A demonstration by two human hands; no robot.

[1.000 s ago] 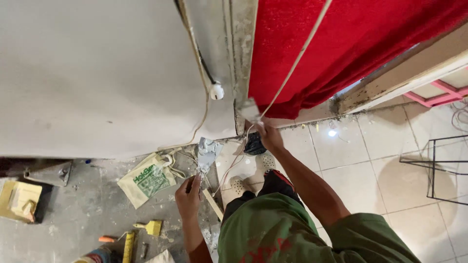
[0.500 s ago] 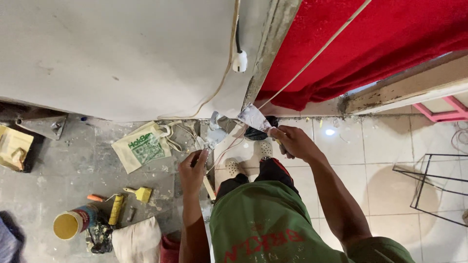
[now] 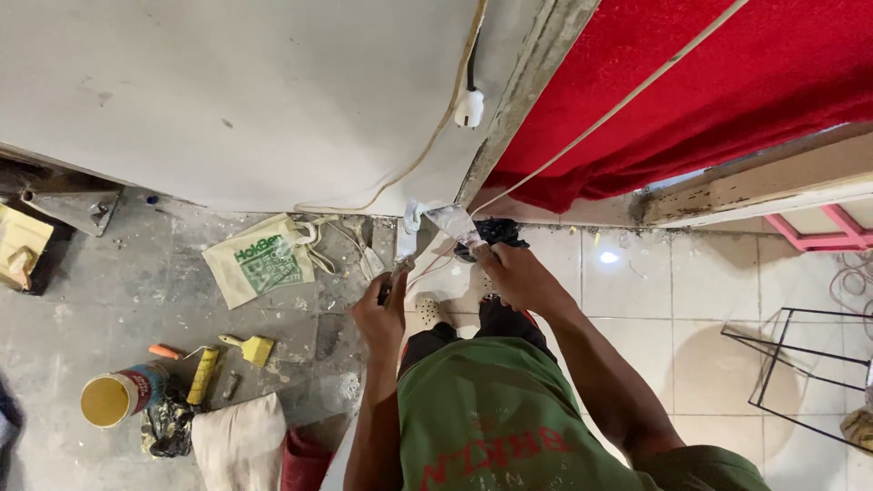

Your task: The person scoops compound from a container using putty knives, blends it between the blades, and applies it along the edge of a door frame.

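— Grey concrete floor (image 3: 100,300) on the left, pale tiles further right, and a big whitish plastered wall (image 3: 227,82) above it all. What lies furthest left of the wall's corner?

— Low on the concrete, well left of that corner: an open round tin with yellow inside (image 3: 118,397), then a yellow-handled tool (image 3: 202,375) and a small yellow-handled brush (image 3: 250,347) just beside it. Higher up, nearer the wall's foot, a cream cloth bag with green print (image 3: 259,262).

— And the hands?

— Below the corner. The left hand (image 3: 382,314) is curled shut around a thin metal putty knife (image 3: 400,268), blade pointing up toward the corner. Just right of it, the right hand (image 3: 514,273) is pinched closed on a flat pale-grey smeared scraper blade (image 3: 452,221), which it holds up close against the foot of the corner. The two tools nearly meet; whether they touch, I cannot tell.

— Anything on the wall itself?

— A white plug (image 3: 469,107) on a pale cord hangs by the corner edge.

— Right of the corner?

— A red carpet-like sheet (image 3: 727,82), crossed by a cream cord (image 3: 627,98). Far right on the tiles, a black wire frame (image 3: 800,368).
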